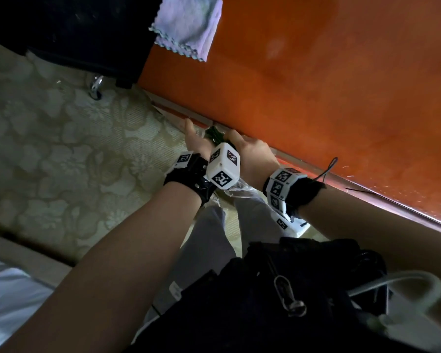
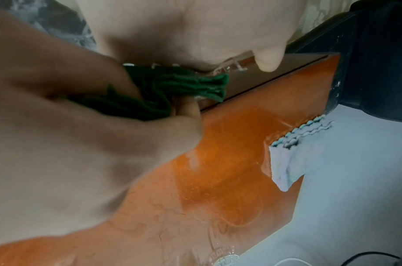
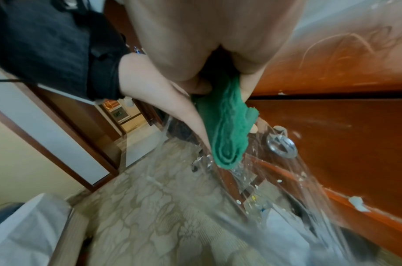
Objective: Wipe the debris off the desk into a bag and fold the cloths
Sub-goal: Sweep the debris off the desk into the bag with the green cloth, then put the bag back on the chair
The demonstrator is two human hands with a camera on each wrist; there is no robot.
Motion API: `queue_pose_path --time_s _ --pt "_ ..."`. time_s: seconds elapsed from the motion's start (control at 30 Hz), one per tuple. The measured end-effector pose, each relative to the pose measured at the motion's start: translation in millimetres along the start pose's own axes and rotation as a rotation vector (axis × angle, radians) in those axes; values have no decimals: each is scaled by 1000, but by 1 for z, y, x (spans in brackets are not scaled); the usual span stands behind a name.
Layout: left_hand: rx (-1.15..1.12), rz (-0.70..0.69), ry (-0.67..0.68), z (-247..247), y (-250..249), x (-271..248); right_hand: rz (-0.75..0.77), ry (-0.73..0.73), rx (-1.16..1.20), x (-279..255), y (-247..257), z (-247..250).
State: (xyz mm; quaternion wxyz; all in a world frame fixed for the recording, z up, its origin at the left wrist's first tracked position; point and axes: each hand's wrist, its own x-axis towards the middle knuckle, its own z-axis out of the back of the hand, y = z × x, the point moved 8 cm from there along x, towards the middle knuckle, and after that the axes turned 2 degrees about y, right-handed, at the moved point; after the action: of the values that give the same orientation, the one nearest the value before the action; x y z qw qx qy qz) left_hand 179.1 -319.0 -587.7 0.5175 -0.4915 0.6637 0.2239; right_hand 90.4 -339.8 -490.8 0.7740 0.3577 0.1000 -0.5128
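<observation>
My right hand [image 1: 252, 151] grips a bunched green cloth [image 1: 214, 133] at the front edge of the orange desk [image 1: 316, 85]. In the right wrist view the green cloth [image 3: 227, 129] hangs from my fist over the mouth of a clear plastic bag [image 3: 275, 207]. My left hand [image 1: 192, 138] holds the bag's rim [image 2: 229, 67] against the desk edge, thumb on top. White crumbs [image 3: 357, 205] lie in the bag and along the desk front. A folded pale blue cloth [image 1: 189, 26] rests at the desk's far left corner.
A black chair [image 1: 74, 34] with a castor [image 1: 96, 87] stands by the desk's left end on patterned carpet [image 1: 61, 149]. A metal drawer knob [image 3: 282, 145] sticks out just behind the bag. A black pouch [image 1: 303, 289] hangs at my waist.
</observation>
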Motion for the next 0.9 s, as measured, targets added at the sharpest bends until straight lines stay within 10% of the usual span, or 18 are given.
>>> queue_pose_path --time_s 0.47,0.9 --pt "38 178 38 15 1 26 -329 128 -11 -22 -72 -50" --pt "181 133 -50 25 -14 36 -221 88 -81 -15 -71 -45"
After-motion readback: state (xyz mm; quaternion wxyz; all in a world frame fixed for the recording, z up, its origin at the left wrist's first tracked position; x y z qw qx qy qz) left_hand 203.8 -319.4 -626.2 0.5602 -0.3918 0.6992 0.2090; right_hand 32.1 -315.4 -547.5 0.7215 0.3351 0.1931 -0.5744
